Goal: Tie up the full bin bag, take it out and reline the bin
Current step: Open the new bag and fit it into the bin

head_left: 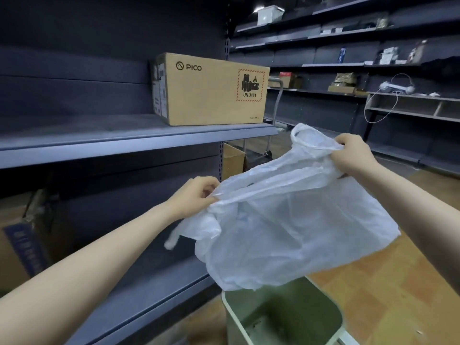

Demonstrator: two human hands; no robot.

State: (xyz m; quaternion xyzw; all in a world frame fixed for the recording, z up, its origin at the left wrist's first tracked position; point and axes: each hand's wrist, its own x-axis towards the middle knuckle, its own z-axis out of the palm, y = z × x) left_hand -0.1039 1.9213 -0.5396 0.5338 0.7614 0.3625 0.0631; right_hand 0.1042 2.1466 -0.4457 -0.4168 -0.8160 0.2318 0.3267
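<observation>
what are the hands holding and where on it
Both hold the white plastic bag by its top edge: left hand at one end, right hand at the other.

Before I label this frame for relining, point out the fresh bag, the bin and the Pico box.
fresh bag (286,220): head view, middle of the translucent white film.
bin (341,317): head view, right side of the pale rim.
Pico box (214,95): head view, centre of the printed front face.

1. My left hand (196,195) reaches forward on a bare, outstretched forearm, fingers curled and pinching.
2. My right hand (353,155) is raised higher and farther out, knuckles up, fingers curled in a grip.
</observation>
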